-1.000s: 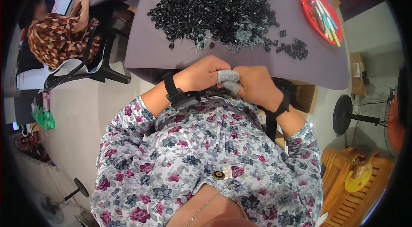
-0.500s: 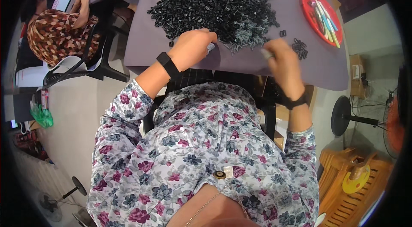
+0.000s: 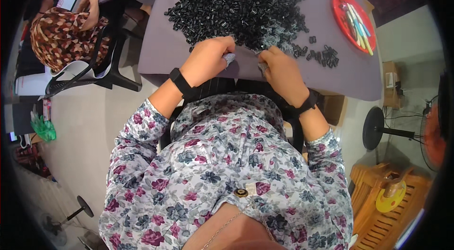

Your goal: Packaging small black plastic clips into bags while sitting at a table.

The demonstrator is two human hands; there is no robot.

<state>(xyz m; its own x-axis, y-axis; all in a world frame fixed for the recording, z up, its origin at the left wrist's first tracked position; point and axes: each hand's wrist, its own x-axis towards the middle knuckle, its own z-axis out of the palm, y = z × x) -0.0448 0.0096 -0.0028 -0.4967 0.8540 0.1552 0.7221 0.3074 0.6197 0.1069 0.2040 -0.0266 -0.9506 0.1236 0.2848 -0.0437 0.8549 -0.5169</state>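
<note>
A large heap of small black plastic pieces (image 3: 236,4) covers the far middle of the table. At its near right edge lies a patch of small clear-grey pieces (image 3: 279,35). My left hand (image 3: 205,60) is closed in a pinch at the heap's near edge. A grey wrap-like thing shows by its thumb; what the fingertips hold is hidden. My right hand (image 3: 283,73) is closed beside the clear-grey pieces, fingers bent together, with a similar grey thing at its thumb. Anything in its grip is too small to name. A smaller group of black pieces (image 3: 326,56) lies to its right.
The table has a grey-purple cloth (image 3: 156,51). On its right stands a red round tray (image 3: 336,18) with several slim-handled tools. Another person (image 3: 71,37) sits on a chair at left. A fan (image 3: 428,134) and wooden furniture (image 3: 392,202) stand at right.
My right hand has moved left, from beside the smaller group to the near edge of the clear-grey pieces. More black pieces lie in the smaller group. The left hand has barely moved.
</note>
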